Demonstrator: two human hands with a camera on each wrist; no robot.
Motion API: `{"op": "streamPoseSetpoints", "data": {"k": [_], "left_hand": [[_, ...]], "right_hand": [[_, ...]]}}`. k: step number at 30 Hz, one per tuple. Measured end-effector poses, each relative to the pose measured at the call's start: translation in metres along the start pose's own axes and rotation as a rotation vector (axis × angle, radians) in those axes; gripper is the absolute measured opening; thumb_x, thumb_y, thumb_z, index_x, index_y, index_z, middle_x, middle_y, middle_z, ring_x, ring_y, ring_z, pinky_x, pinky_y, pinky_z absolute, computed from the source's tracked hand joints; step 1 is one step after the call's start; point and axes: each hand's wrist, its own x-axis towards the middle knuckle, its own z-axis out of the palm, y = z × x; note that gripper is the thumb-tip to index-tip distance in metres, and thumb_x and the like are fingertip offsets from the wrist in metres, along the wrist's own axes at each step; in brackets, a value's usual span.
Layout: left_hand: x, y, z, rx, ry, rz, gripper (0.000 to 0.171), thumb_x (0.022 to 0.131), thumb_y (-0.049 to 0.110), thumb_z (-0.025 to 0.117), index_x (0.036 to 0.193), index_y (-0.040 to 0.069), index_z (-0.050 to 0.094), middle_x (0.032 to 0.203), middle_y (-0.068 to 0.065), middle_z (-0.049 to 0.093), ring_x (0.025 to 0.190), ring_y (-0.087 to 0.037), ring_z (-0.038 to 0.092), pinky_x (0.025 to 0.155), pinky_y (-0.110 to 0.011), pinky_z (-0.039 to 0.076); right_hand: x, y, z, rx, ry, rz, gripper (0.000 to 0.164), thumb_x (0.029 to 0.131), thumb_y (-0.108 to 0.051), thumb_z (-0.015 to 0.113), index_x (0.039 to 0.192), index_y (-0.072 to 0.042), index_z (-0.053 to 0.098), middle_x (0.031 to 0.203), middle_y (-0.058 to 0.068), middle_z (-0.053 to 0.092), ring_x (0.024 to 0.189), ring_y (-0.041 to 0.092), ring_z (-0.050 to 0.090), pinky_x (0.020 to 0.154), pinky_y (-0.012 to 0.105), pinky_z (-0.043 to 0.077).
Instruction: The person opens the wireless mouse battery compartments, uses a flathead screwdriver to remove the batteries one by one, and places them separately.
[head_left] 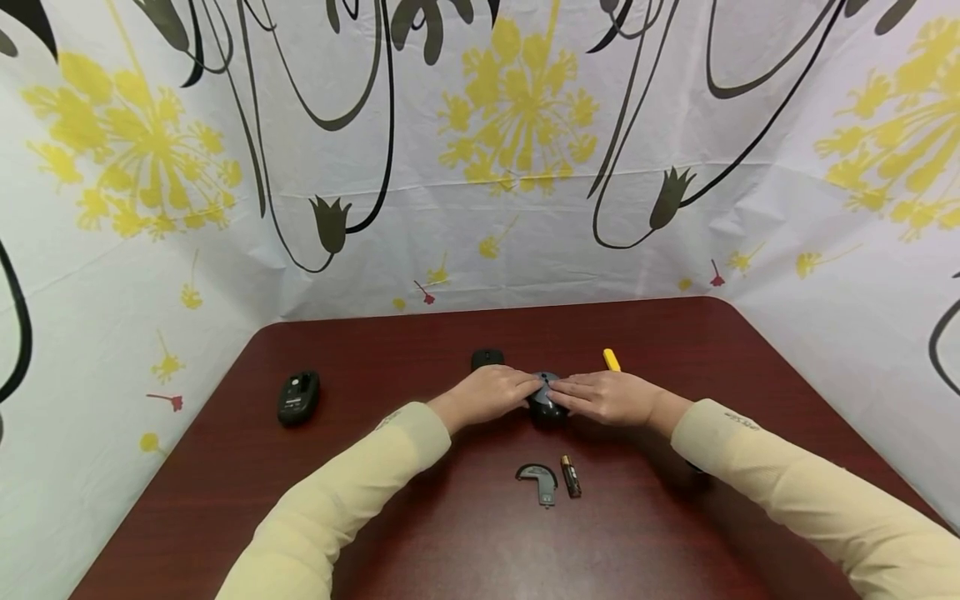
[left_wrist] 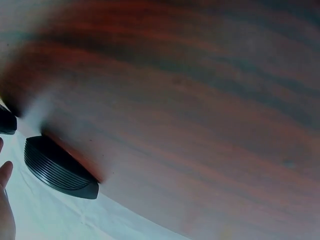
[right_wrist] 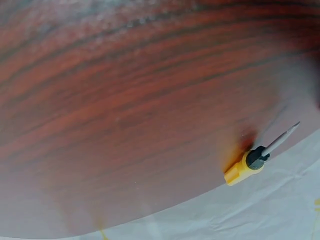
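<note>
Both hands are on a dark grey and black computer mouse (head_left: 550,412) near the middle of the table. My left hand (head_left: 491,393) holds its left side, with fingertips on the upper edge. From the right, my right hand (head_left: 603,395) grips it, fingers lying across its top; both thumbs are hidden. Closer to me lie a grey battery cover (head_left: 546,485) with a curved dark end and an AA battery (head_left: 571,477). At the edge of the left wrist view appear a few left-hand fingers (left_wrist: 6,210). No part of the right hand shows in the right wrist view.
Behind the left hand sits a black mouse (head_left: 487,358), its ribbed side visible in the left wrist view. Another black mouse (head_left: 298,398) lies at the left. A yellow-handled screwdriver (right_wrist: 242,170) is beyond the right hand. Patterned white cloth (head_left: 480,275) surrounds the dark red table (head_left: 420,542).
</note>
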Motion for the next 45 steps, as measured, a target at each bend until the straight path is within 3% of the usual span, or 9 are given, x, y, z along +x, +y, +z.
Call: {"op": "streamPoseSetpoints", "data": {"k": [3, 9, 16, 25, 31, 37, 40, 43, 45], "left_hand": [[-0.002, 0.0, -0.005, -0.03, 0.017, -0.008, 0.041, 0.086, 0.027, 0.057, 0.122, 0.007, 0.051, 0.116, -0.003, 0.056, 0.105, -0.01, 0.052, 0.09, -0.023, 0.039], [-0.006, -0.002, -0.011, -0.056, 0.03, -0.032, 0.046, 0.085, 0.025, 0.059, 0.126, 0.007, 0.048, 0.12, -0.002, 0.054, 0.108, -0.009, 0.049, 0.09, -0.022, 0.038], [-0.016, 0.0, -0.022, -0.127, 0.113, -0.072, 0.046, 0.083, 0.023, 0.062, 0.125, 0.008, 0.05, 0.118, -0.002, 0.055, 0.106, -0.01, 0.051, 0.087, -0.022, 0.041], [-0.033, 0.007, -0.039, -0.388, 0.109, -0.197, 0.041, 0.089, 0.024, 0.052, 0.128, 0.01, 0.046, 0.117, -0.002, 0.054, 0.106, -0.008, 0.05, 0.086, -0.019, 0.041], [-0.039, 0.013, -0.046, -0.613, 0.108, -0.307, 0.039, 0.092, 0.02, 0.048, 0.13, 0.011, 0.043, 0.118, -0.002, 0.051, 0.105, -0.008, 0.048, 0.085, -0.02, 0.041], [-0.045, 0.02, -0.051, -0.822, 0.131, -0.454, 0.037, 0.092, 0.021, 0.046, 0.128, 0.01, 0.046, 0.12, -0.002, 0.051, 0.108, -0.009, 0.048, 0.086, -0.026, 0.042], [-0.048, 0.024, -0.054, -0.928, 0.124, -0.56, 0.037, 0.092, 0.023, 0.046, 0.127, 0.01, 0.047, 0.123, -0.001, 0.05, 0.112, -0.008, 0.045, 0.089, -0.028, 0.04], [-0.05, 0.029, -0.056, -1.03, 0.112, -0.667, 0.039, 0.093, 0.026, 0.046, 0.128, 0.01, 0.046, 0.127, -0.001, 0.047, 0.115, -0.007, 0.041, 0.091, -0.028, 0.039], [-0.05, 0.031, -0.058, -1.123, 0.124, -0.727, 0.04, 0.093, 0.024, 0.046, 0.128, 0.008, 0.045, 0.129, -0.004, 0.045, 0.112, -0.01, 0.045, 0.088, -0.031, 0.042]], "right_hand": [[0.0, 0.0, -0.001, -0.023, 0.012, 0.006, 0.036, 0.098, -0.018, 0.031, 0.119, 0.002, 0.052, 0.117, 0.014, 0.055, 0.098, 0.019, 0.057, 0.077, 0.03, 0.049], [0.003, 0.001, -0.004, 0.004, 0.06, 0.052, 0.035, 0.095, -0.019, 0.039, 0.12, 0.003, 0.051, 0.121, 0.015, 0.051, 0.103, 0.019, 0.054, 0.076, 0.031, 0.049], [0.016, -0.004, -0.009, 0.124, 0.128, 0.109, 0.037, 0.095, -0.019, 0.04, 0.121, 0.005, 0.048, 0.124, 0.015, 0.048, 0.108, 0.019, 0.051, 0.078, 0.032, 0.048], [0.032, -0.015, -0.013, 0.236, 0.165, 0.209, 0.042, 0.096, -0.023, 0.037, 0.124, 0.007, 0.043, 0.124, 0.012, 0.049, 0.107, 0.018, 0.051, 0.078, 0.03, 0.048], [0.044, -0.022, -0.021, 0.375, 0.151, 0.338, 0.046, 0.095, -0.027, 0.036, 0.129, 0.005, 0.038, 0.121, 0.007, 0.051, 0.102, 0.016, 0.054, 0.081, 0.028, 0.046], [0.055, -0.027, -0.026, 0.554, 0.194, 0.441, 0.051, 0.086, -0.008, 0.057, 0.131, 0.0, 0.037, 0.123, 0.007, 0.05, 0.103, 0.014, 0.053, 0.082, 0.025, 0.045], [0.063, -0.031, -0.031, 0.639, 0.195, 0.541, 0.057, 0.081, 0.001, 0.06, 0.133, -0.006, 0.038, 0.122, 0.005, 0.051, 0.089, 0.008, 0.056, 0.073, 0.019, 0.046], [0.073, -0.035, -0.042, 0.749, 0.215, 0.642, 0.051, 0.083, 0.003, 0.057, 0.13, -0.004, 0.041, 0.119, 0.008, 0.054, 0.07, 0.008, 0.052, 0.06, 0.021, 0.043], [0.08, -0.038, -0.05, 0.824, 0.231, 0.705, 0.044, 0.085, 0.002, 0.054, 0.128, -0.001, 0.043, 0.117, 0.009, 0.055, 0.071, 0.01, 0.053, 0.061, 0.024, 0.044]]}}
